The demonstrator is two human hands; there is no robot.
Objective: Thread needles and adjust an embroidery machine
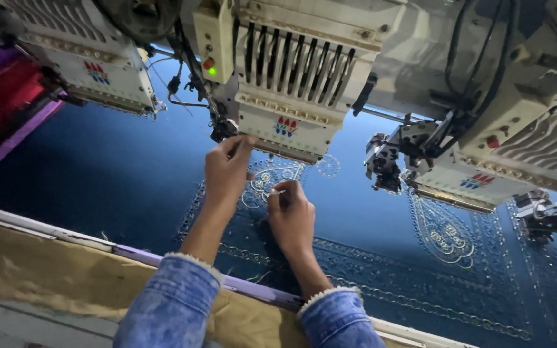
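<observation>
Denim sleeves (175,309) lead to both hands: left (227,171) pinching at embroidery head (291,84), right (290,216) pinching thread over blue fabric (117,174).

Dim workshop, cool bluish light with shiny glare off the row of cream multi-needle embroidery machine heads (294,77) up top. Black cables (478,58) dangling on the right. Tan padded front rail with a pale purple strip (66,264) along the bottom. Red and purple fabric roll (1,96) far left.
</observation>
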